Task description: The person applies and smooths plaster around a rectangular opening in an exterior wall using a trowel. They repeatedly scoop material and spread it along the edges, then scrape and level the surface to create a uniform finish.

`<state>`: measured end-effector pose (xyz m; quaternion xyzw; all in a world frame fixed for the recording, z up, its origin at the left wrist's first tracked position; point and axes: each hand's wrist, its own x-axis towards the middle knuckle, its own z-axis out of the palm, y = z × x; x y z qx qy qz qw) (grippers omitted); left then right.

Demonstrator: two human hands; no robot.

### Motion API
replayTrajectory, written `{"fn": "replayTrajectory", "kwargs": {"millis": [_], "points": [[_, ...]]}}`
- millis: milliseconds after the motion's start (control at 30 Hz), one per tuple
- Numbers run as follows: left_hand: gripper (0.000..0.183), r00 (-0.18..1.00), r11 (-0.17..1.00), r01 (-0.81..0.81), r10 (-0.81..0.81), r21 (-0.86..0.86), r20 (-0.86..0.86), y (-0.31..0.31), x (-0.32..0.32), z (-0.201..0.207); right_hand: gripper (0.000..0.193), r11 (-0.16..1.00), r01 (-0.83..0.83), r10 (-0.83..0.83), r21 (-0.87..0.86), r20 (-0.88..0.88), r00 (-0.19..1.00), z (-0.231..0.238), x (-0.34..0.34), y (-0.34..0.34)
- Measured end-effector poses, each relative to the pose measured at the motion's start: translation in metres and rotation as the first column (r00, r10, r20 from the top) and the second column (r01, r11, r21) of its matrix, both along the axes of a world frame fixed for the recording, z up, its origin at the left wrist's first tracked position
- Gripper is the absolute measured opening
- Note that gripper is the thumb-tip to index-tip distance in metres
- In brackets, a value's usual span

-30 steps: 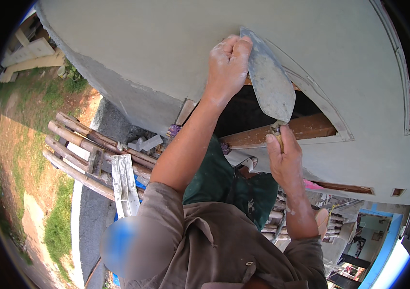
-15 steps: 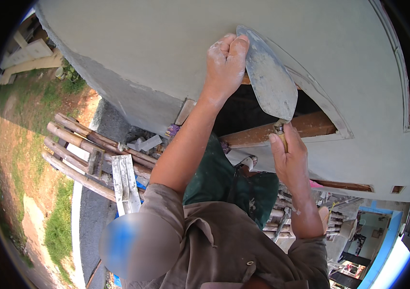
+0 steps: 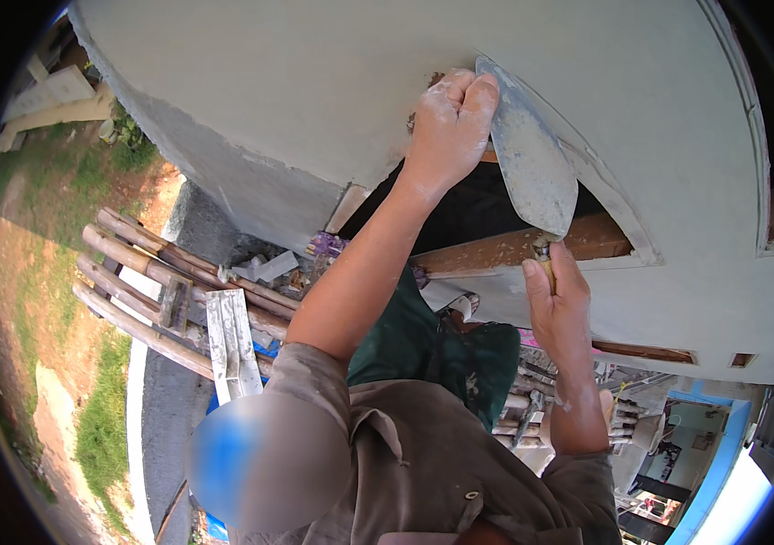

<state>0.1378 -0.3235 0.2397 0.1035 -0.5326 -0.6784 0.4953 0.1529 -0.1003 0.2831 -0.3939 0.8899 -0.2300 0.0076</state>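
A plasterer's trowel (image 3: 534, 168) with a long, rounded grey blade is in both my hands, held against or just in front of the smooth grey wall (image 3: 314, 82). My right hand (image 3: 561, 304) is wrapped round its short wooden handle, thumb up along it. At the blade's far end, my left hand (image 3: 452, 127) is closed with the thumb at the blade's edge; its fingers are partly hidden. White smears mark both hands. A rough brown patch (image 3: 412, 122) shows on the wall beside my left fingers. Whether the blade touches the wall, I cannot tell.
Below the blade is a dark wall opening with a wooden frame (image 3: 523, 250). Bamboo poles (image 3: 146, 263) and a mortar-stained metal channel (image 3: 233, 341) lie to the left, above grassy ground (image 3: 105, 409). A blue-framed doorway (image 3: 714, 472) stands at lower right.
Both hands and the trowel have shifted a little to the right, the left one slightly down as well. The brown patch beside my left hand has come into sight. My grip looks the same.
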Motion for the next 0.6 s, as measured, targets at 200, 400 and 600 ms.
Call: {"fn": "replayTrajectory", "kwargs": {"millis": [200, 400, 600], "points": [[0.036, 1.000, 0.998, 0.023, -0.023, 0.063, -0.006, 0.005, 0.009, -0.003, 0.043, 0.999, -0.007, 0.008, 0.053, -0.021, 1.000, 0.004, 0.008, 0.001], [0.036, 0.997, 0.999, -0.005, 0.008, 0.041, -0.076, -0.013, 0.007, 0.000, 0.042, 0.998, -0.060, 0.060, -0.003, -0.058, 0.997, 0.003, 0.005, -0.014], [0.035, 0.998, 1.000, -0.022, 0.021, -0.004, -0.062, -0.018, 0.004, -0.003, 0.042, 0.998, -0.064, 0.063, -0.004, -0.081, 0.995, -0.001, 0.000, -0.019]]}}
